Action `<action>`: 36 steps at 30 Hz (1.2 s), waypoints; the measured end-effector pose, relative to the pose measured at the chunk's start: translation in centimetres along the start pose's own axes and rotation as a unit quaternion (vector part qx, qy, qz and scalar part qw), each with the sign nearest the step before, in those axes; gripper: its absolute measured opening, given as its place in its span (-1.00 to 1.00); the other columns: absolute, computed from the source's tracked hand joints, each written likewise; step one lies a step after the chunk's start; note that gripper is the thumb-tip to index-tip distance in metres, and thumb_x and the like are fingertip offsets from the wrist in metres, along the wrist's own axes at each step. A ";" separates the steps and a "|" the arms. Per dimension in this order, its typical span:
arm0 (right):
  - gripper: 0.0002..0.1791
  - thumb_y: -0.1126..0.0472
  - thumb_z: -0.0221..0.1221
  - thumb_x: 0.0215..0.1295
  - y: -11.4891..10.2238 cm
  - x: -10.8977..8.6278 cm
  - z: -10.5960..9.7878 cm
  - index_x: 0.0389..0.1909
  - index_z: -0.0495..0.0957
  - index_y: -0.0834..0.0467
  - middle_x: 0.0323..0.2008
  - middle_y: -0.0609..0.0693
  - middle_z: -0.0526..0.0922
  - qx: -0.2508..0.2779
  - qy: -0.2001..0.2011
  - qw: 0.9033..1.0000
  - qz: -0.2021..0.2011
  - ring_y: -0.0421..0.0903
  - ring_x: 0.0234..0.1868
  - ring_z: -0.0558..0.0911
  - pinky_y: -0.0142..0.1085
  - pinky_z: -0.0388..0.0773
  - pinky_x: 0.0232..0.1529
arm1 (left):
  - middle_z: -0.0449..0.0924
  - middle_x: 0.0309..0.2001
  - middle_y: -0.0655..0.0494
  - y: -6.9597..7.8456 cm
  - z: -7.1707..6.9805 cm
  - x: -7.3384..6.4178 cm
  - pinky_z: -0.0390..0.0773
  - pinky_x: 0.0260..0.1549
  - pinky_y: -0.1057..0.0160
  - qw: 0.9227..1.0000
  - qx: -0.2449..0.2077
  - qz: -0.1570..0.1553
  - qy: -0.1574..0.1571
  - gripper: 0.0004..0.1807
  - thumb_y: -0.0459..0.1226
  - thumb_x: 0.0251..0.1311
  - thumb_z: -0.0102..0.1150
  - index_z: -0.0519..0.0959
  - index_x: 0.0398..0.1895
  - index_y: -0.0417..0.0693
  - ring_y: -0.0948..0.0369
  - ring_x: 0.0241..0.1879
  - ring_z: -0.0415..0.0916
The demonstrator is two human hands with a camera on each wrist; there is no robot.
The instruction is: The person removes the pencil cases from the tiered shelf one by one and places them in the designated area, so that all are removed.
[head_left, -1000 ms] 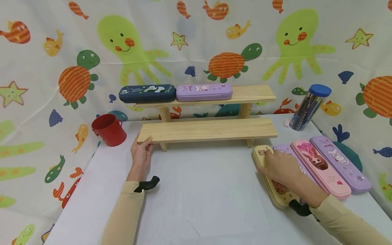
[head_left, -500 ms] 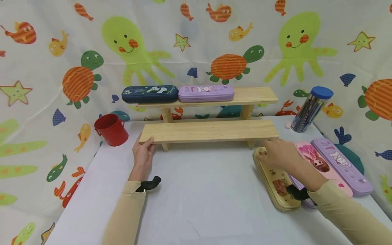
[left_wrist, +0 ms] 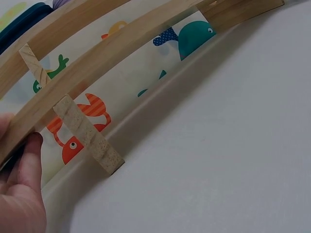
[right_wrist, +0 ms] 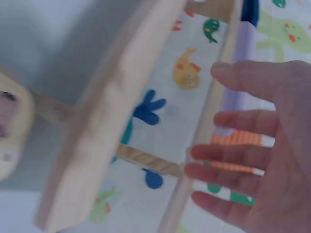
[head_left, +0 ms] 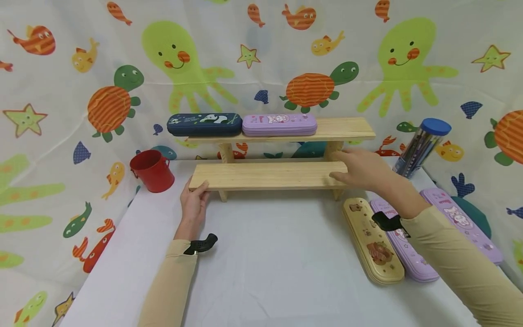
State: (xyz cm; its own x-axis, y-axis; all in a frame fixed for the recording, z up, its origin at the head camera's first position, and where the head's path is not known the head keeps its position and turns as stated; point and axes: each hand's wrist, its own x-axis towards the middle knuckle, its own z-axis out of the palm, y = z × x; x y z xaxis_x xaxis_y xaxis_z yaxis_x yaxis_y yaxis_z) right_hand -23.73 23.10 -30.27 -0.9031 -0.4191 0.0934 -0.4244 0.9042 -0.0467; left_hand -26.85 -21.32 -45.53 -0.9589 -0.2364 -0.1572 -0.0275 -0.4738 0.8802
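Observation:
A two-tier wooden shelf (head_left: pixel 265 175) stands at the back of the table. My left hand (head_left: pixel 193 206) grips the left end of its lower board, thumb on top and fingers beneath, as the left wrist view shows. Over the right end of that board is my right hand (head_left: pixel 359 169), fingers spread and holding nothing; whether it touches the wood I cannot tell. On the top board lie a dark blue panda pencil case (head_left: pixel 204 124) and a lilac pencil case (head_left: pixel 279 125), side by side. A cream-yellow pencil case (head_left: pixel 373 240) lies below my right hand.
Beside the yellow case lies another lilac pencil case (head_left: pixel 421 268). A further lilac case (head_left: pixel 461 220) is at the far right; my right forearm hides the pink one between. A red bucket (head_left: pixel 153 171) stands left, and a tilted blue-lidded pencil tub (head_left: pixel 421 147) back right.
My right hand has left the yellow pencil case and moved up to the right end of the lower board, its fingers spreading. My left hand has kept its grip on the shelf.

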 end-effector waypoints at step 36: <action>-0.46 0.11 0.19 0.30 -3.7 14.5 0.1 0.29 0.46 0.18 0.25 0.20 0.50 0.080 0.130 0.984 -0.089 0.17 0.25 0.46 0.10 0.41 0.34 | 0.20 0.50 0.07 0.2 0.0 0.1 0.47 0.28 0.32 1.000 0.002 -0.007 0.003 -0.18 -0.35 0.35 0.16 0.03 0.58 0.17 0.17 0.34 0.40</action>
State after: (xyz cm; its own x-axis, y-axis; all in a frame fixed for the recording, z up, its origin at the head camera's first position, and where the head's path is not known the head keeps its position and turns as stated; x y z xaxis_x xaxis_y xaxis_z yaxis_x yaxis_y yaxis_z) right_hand -35.26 13.68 -28.83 -0.7752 -0.5162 0.3641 -0.5982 0.7850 -0.1608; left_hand -26.92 -21.47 -45.36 -0.9569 -0.2347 -0.1712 -0.0410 -0.4744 0.8794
